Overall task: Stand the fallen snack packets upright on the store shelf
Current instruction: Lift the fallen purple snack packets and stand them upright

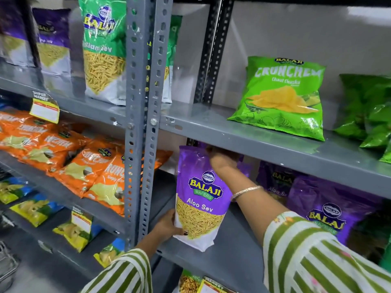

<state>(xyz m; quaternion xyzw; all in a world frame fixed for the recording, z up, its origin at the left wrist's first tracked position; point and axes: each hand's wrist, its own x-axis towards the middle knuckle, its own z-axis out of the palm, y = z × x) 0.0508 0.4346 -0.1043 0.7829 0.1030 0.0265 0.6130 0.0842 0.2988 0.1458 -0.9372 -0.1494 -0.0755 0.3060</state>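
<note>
At the centre of the frame, the purple packet (201,197) reads "BALAJI WAFERS" with "Aloo Sev" beneath. At upper right, the light green packet (283,96) carries "BALAJI" at its top, then "CRUNCHEM" and "Chaat Chaska". At the top, left of centre, the tall green packet (103,49) shows "BALAJI" and a partly hidden name ending in "Sev". At lower right, another purple packet (328,216) reads "BALAJI". The shelf tag (44,107) at left is headed "SUPER MARKET"; its smaller print is unreadable.
</note>
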